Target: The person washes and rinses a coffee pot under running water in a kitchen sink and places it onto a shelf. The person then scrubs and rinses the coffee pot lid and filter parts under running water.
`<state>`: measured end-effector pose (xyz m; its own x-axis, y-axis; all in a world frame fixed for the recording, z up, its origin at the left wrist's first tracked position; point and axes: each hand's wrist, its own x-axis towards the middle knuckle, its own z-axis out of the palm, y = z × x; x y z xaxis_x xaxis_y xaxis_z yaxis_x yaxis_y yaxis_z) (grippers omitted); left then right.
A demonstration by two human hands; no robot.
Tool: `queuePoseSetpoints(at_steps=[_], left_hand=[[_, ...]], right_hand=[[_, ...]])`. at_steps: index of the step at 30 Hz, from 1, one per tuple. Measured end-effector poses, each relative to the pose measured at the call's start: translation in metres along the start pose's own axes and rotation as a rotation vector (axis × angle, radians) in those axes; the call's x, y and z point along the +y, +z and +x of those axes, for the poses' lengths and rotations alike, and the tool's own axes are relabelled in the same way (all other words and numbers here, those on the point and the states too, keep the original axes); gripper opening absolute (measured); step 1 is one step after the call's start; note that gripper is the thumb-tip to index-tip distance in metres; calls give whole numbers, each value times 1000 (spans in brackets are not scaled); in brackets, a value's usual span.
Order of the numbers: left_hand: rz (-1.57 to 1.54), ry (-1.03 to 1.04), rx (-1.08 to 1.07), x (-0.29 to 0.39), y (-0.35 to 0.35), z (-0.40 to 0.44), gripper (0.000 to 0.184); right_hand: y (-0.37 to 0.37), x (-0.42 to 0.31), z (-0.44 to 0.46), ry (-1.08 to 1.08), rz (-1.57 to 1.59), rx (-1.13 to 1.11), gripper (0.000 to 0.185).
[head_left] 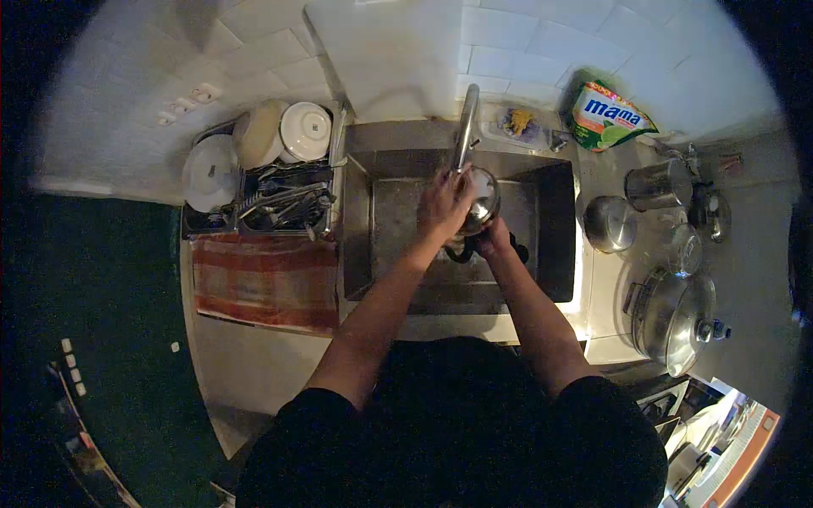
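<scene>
A shiny round metal pot or lid (483, 200) is between my hands over the sink (555, 224), just under the faucet (467, 127). My left hand (447, 203) lies against its left side, blurred, so its fingers are hard to make out. At the lower right edge my right hand (494, 239) grips it, close to a black handle. Another black curved part (460, 253) shows beneath my left hand. The piece's underside is hidden.
Left of the sink are a dish rack with plates (211, 173), cutlery (292, 203) and a red checked cloth (267, 279). Metal pots (610, 224), a large lidded pot (675, 317) and a green detergent bag (608, 117) stand right. A sponge (518, 122) lies behind.
</scene>
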<state>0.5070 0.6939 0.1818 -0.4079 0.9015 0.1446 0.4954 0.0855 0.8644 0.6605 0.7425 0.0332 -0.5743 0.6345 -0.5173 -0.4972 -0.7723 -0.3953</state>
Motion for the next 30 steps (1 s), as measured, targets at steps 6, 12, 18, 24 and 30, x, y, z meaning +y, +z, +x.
queuePoseSetpoints(at_steps=[6,12,18,24,30], left_hand=[[-347,-770,-167,-39,16,10,48],[79,95,50,-12,11,-3,59],[223,359,-63,13,-28,0,78],[-274,-516,-108,1,-23,10,74],[-1198,-1260,-423,-26,-68,-10,94]], right_hand=[[-67,7,21,30,160,-7,44],[-21,-12,-13,-305,-1114,205,44],[-81,10,49,-384,-815,337,46],[36,-3,1,-254,-860,903,64],[72,-7,-8,-533,-1233,756,65]])
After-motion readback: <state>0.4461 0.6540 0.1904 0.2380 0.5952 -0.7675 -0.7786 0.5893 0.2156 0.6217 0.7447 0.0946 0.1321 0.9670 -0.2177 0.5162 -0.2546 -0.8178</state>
